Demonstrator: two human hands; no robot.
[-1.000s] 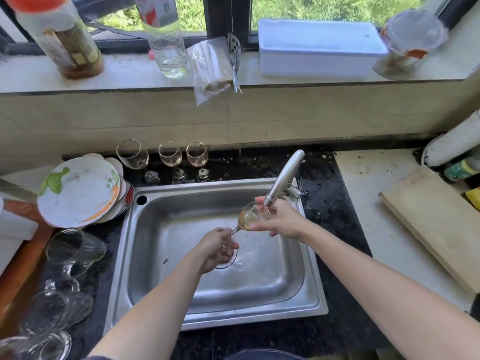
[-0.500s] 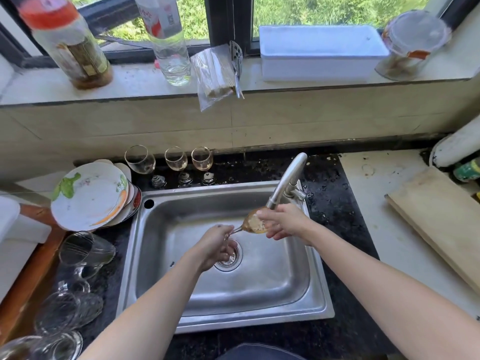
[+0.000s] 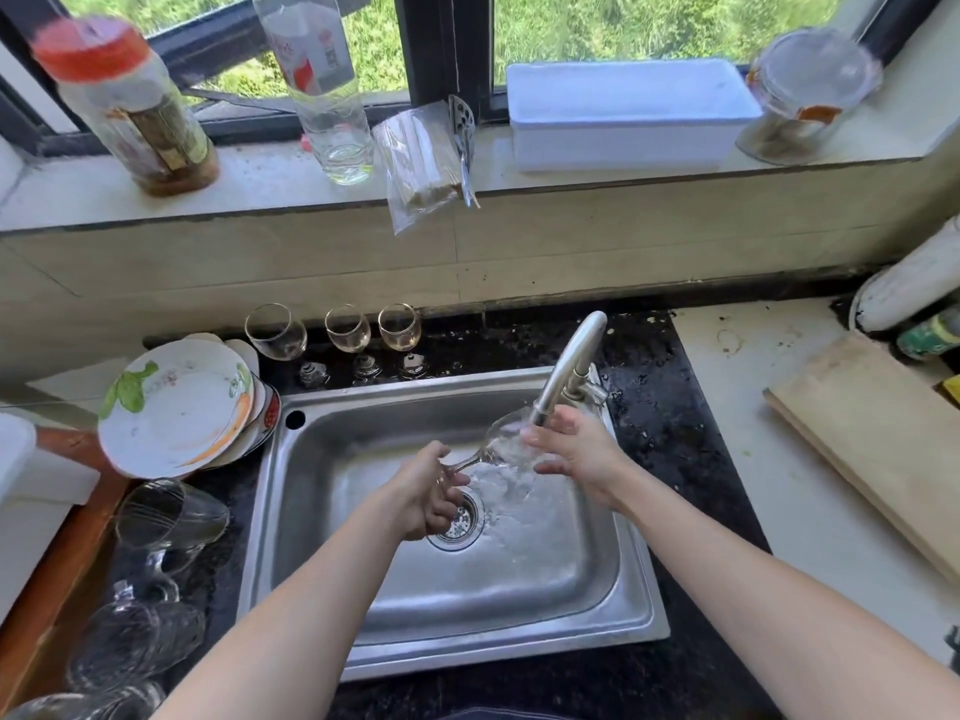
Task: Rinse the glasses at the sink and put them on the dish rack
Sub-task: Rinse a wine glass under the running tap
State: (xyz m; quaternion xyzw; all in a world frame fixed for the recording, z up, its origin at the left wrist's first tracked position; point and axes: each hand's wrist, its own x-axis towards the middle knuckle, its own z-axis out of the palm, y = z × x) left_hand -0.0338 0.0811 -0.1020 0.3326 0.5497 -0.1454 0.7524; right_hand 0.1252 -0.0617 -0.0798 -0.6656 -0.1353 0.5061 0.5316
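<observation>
Steel faucet rinses wine glass gripped by hands, left and right.

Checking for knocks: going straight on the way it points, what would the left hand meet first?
Probably the bowl of the glass, whose stem the left hand holds; then the tap. Depth unclear.
</observation>
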